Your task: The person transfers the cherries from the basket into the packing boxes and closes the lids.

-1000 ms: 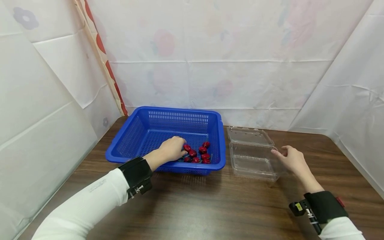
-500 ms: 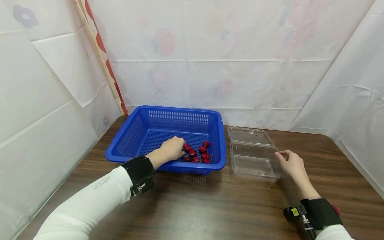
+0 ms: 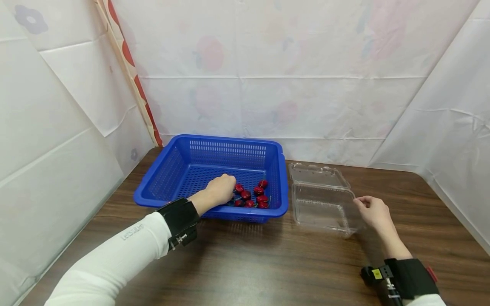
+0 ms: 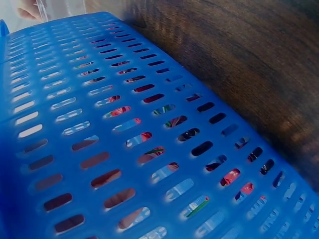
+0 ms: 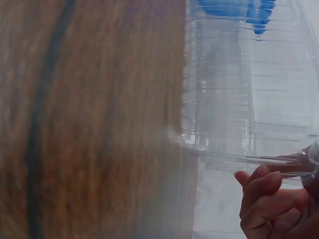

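My left hand [image 3: 220, 190] reaches over the near wall of the blue basket [image 3: 229, 141], its fingertips down beside several red cherries [image 3: 246, 195] with stems. The back of the hand hides whether the fingers hold one; through the slots in the left wrist view only bits of skin, red and green show. On the right, my right hand [image 3: 376, 214] pinches the right rim of a clear plastic clamshell box [image 3: 320, 206]. That box is open, with its lid [image 3: 319, 175] folded back behind it. In the right wrist view, curled fingers [image 5: 264, 191] sit against the box's end wall.
Both containers stand on a dark wooden table [image 3: 249, 259], the basket left of the box with a narrow gap between them. A pale patterned curtain [image 3: 268, 85] hangs behind the table and along both sides.
My right hand has shifted slightly right and nearer, and the clear box's near right corner has moved slightly with it. My left fingers have drawn in beside the cherries; the basket stays put.
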{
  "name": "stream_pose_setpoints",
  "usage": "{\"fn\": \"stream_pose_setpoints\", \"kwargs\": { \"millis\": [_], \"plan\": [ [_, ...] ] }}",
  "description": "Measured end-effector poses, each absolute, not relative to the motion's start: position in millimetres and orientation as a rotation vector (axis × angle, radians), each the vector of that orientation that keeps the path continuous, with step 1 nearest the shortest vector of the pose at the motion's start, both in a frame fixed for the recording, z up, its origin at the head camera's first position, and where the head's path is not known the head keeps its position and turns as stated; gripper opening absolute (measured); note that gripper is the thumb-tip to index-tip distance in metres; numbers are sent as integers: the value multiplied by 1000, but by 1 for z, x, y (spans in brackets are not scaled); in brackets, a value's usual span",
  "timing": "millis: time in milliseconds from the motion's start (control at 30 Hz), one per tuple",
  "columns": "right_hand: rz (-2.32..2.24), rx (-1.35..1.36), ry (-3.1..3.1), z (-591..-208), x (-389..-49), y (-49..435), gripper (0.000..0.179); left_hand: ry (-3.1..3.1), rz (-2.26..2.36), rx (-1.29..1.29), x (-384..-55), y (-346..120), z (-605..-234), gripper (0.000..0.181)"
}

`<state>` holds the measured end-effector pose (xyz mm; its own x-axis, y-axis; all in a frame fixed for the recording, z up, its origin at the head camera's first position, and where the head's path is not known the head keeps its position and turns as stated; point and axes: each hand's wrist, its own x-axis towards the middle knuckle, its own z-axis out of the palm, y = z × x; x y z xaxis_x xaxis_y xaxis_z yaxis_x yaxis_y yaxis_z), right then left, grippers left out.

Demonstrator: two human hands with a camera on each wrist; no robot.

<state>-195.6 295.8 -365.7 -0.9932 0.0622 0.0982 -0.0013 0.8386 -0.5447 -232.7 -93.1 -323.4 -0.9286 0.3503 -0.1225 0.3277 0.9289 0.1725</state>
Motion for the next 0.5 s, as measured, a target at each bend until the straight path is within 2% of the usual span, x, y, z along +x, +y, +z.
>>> {"fn": "stream_pose_setpoints", "kwargs": {
  "millis": [267,500],
  "plan": [
    [981,-64,-2991,-361,-189,297,45,2968,219,526,-233,-93,-322,4],
    [1133,-74,-3000,-359,-185,296,40,2976,260,481,-231,-94,-318,10]
  ]
}}
